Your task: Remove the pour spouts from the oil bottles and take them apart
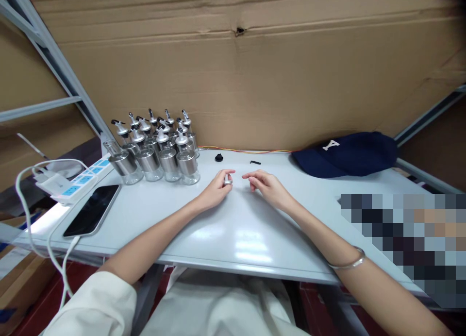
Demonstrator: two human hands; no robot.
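My left hand [217,189] rests on the pale table [233,229] with its fingers curled round a small silver metal part [227,181]. My right hand [267,186] lies just to the right of it, fingers loosely bent and pointing left, with nothing visible in them. A group of several glass bottles with steel bands and metal pourer tops [160,151] stands at the back left, a short way from my left hand. A small black cap [219,157] and a thin black piece [255,162] lie on the table beyond my hands.
A dark blue cap [345,155] lies at the back right. A phone [92,210] lies face up at the left, beside a white power strip [73,183] with cables. A cardboard wall stands behind the table. A blurred patch covers the right edge.
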